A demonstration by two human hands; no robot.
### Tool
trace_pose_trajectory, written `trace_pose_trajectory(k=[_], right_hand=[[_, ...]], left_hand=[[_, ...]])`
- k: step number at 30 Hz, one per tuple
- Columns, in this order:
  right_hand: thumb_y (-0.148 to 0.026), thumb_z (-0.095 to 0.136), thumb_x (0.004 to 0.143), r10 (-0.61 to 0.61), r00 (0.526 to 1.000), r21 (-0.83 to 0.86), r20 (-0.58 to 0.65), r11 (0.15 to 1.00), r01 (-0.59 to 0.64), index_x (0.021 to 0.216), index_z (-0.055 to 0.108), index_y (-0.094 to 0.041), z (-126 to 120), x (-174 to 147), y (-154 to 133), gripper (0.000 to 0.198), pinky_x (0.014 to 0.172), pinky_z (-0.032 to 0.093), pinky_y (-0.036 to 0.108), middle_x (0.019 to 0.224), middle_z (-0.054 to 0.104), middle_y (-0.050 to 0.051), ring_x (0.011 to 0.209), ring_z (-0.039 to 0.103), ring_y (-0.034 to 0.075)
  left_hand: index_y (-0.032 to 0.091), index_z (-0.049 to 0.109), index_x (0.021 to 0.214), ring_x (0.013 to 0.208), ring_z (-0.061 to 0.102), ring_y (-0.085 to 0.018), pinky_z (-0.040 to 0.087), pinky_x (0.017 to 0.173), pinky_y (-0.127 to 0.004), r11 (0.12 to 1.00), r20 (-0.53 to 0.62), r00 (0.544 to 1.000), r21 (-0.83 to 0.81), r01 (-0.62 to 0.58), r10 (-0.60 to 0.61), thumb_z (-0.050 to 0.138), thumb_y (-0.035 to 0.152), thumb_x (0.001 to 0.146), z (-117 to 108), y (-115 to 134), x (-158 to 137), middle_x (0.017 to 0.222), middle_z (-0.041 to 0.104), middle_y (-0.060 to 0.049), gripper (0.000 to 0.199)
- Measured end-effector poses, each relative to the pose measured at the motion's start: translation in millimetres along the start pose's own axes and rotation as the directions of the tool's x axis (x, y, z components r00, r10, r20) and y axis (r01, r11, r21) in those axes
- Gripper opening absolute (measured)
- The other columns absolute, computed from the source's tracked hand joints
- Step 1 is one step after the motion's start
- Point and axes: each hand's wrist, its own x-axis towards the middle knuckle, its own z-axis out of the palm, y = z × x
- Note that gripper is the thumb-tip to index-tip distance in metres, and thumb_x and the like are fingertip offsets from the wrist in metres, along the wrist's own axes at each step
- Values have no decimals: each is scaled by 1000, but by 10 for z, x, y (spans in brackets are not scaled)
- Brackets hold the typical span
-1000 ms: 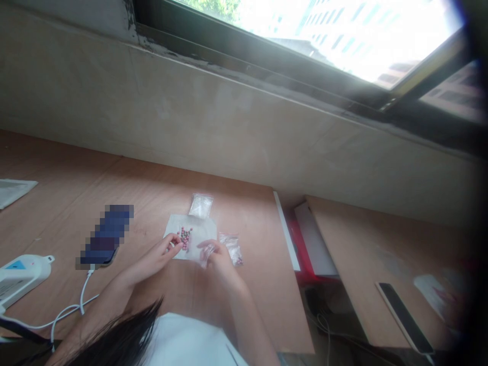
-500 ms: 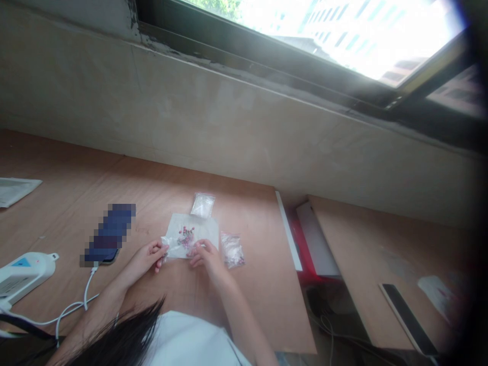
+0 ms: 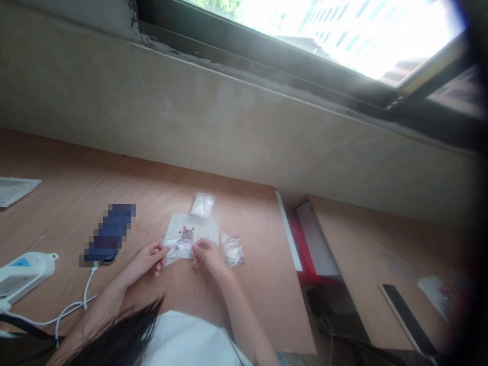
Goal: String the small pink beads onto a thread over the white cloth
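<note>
Low over a white sheet (image 3: 208, 229), a small clear plastic bag (image 3: 174, 245) stretches between my hands. My left hand (image 3: 152, 257) pinches its left end between thumb and fingers. At the opposite end, the closed fingers of my right hand (image 3: 206, 253) grip the bag's right edge. Small red and dark pieces (image 3: 186, 232) lie in a cluster on the sheet, just beyond the bag; their exact kind is too small to make out. Behind the sheet rests a clear zip bag (image 3: 203, 205). Another zip bag (image 3: 232, 250), with small pieces inside, lies right of my right hand.
A phone (image 3: 110, 234) with a white charging cable (image 3: 88, 290) lies to the left, near a white power strip (image 3: 28, 277). A white packet (image 3: 17, 190) sits at the far left. Beyond a gap, a second table (image 3: 362, 244) carries a dark flat object (image 3: 407, 317).
My right hand has closed on the bag's right end. The bag, bunched at my left hand before, is now spread between both hands over the near part of the sheet.
</note>
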Motion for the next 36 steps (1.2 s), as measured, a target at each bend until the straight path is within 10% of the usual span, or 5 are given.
trace_pose_trajectory(k=[36], right_hand=[[-45,58,62,-22,998,116,63,993,14,73,49,-15,-73,-28,-25,32,40,39,21,59,54,-2,41,49,8]], left_hand=[[18,42,58,44,41,-8,35,40,-19,997,-11,1000,-70,28,-29,51,49,64,102,389,-189,48,43,7,33]])
